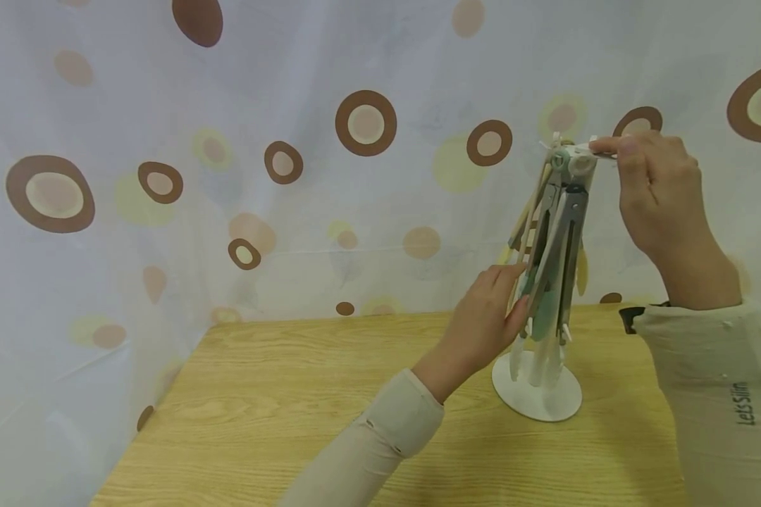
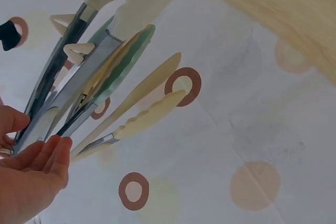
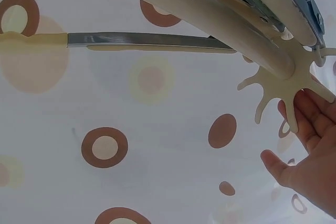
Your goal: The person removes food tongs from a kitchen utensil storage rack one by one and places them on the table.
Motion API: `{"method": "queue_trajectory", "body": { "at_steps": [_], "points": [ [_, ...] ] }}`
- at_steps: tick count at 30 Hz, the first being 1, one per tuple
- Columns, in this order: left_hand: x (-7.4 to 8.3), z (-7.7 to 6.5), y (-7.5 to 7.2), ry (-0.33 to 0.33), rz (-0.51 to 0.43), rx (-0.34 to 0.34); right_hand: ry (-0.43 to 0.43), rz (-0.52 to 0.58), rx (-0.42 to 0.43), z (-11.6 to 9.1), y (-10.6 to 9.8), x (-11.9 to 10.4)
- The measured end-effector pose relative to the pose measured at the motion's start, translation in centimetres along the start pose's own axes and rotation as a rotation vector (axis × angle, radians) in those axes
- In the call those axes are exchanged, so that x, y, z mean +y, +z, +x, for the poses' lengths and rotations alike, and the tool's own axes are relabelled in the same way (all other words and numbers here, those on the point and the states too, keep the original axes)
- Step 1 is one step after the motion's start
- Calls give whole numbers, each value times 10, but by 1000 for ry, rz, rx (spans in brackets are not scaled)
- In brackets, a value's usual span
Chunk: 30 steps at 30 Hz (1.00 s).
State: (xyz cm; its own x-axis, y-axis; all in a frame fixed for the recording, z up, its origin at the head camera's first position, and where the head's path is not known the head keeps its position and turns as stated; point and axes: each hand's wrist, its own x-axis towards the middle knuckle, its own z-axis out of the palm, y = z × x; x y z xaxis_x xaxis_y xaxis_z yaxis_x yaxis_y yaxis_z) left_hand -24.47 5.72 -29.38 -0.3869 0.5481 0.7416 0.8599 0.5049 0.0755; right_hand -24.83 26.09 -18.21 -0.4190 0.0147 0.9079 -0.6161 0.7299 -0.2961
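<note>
Dotted curtain backs the stand; loose-fingered left hand at its hanging tongs, right hand unclenched, touching its top.

Soft, even, moderate light falls on the table in the head view, with faint shading toward its right edge beside the right sleeve; its source cannot be told. Both wrist views look dimmer and greyer, with small glints on the pole. The tongs' pale tips blur; the curtain's pattern looks stretched at the sides.
</note>
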Motion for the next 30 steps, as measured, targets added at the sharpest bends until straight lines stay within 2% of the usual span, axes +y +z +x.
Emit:
{"method": "queue_trajectory", "body": {
  "at_steps": [3,8,17,23,30],
  "points": [
    [-2,7,5,-57,-124,-21,4,-2,3,0,1,0],
    [0,19,11,-197,-291,-59,22,12,13,-1,0,2],
    [11,37,16,-373,-430,-38,-3,15,34,0,0,5],
    [14,39,20,-429,-496,-1,15,12,28,0,1,3],
    [11,37,19,-460,-598,33,-9,5,30,0,2,5]
  ]
}}
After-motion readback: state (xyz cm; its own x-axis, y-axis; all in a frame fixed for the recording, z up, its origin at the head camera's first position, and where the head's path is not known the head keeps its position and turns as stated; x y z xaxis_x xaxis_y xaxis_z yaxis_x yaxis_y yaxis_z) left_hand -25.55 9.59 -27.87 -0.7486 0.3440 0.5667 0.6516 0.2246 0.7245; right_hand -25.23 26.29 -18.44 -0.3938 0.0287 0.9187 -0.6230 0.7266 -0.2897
